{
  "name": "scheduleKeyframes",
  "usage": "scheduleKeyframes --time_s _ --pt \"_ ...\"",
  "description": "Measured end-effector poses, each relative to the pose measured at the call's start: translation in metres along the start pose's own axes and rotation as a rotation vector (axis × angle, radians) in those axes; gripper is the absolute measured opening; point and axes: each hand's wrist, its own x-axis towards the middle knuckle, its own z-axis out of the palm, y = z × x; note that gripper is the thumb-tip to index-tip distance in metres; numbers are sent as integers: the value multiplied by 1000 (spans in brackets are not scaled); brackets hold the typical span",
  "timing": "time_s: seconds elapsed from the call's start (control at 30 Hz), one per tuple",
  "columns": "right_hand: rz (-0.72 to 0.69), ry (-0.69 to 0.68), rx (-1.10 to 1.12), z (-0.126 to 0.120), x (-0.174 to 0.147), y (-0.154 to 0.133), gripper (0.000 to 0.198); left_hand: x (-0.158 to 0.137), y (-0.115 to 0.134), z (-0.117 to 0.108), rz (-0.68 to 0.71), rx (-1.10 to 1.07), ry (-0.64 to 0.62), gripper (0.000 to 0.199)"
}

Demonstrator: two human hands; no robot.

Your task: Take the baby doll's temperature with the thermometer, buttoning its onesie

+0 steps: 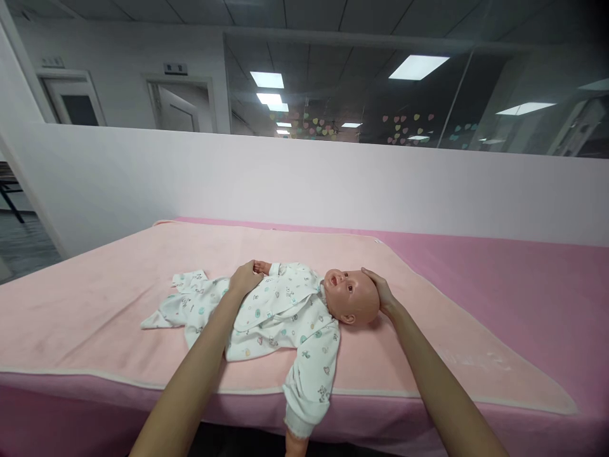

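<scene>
A baby doll [354, 303] lies on its back, its head to the right and its legs to the left. It wears a white printed top [280, 311] and matching trousers [190, 304]. My left hand [245, 279] is closed over the doll's far side at the waist, beside the doll's small hand [261, 266]; its fingertips are mostly hidden. Against the crown of the doll's head, my right hand [380, 293] is cupped with its fingers curved around the top. The doll's near arm [311, 374] hangs over the front edge.
A peach blanket [95, 298] with a pale border lies beneath the doll on a pink-covered surface [523, 292]. Behind stands a low white partition [304, 184] with glass above it [342, 95]. Doors [181, 108] appear at the back left.
</scene>
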Motion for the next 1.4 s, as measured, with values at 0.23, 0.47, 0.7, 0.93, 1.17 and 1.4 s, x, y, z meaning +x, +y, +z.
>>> scheduleKeyframes --time_s 0.23,0.47,0.7,0.93,1.17,1.4 --pt "-187 37 175 -11 13 1 43 -2 -1 -1 69 -94 -10 62" --pt "-155 20 166 -12 10 1 41 1 -2 1 90 -119 -17 50" --pt "67 -28 58 -1 1 5 33 2 -3 1 57 -99 -28 35" --pt "33 -42 25 -1 0 1 35 0 -2 -1 43 -83 -24 34" --pt "-104 -39 118 -1 1 -6 43 0 0 -2 -24 -24 -65 31" --pt "125 -73 -15 3 -8 -5 39 0 2 -4 24 0 -45 37"
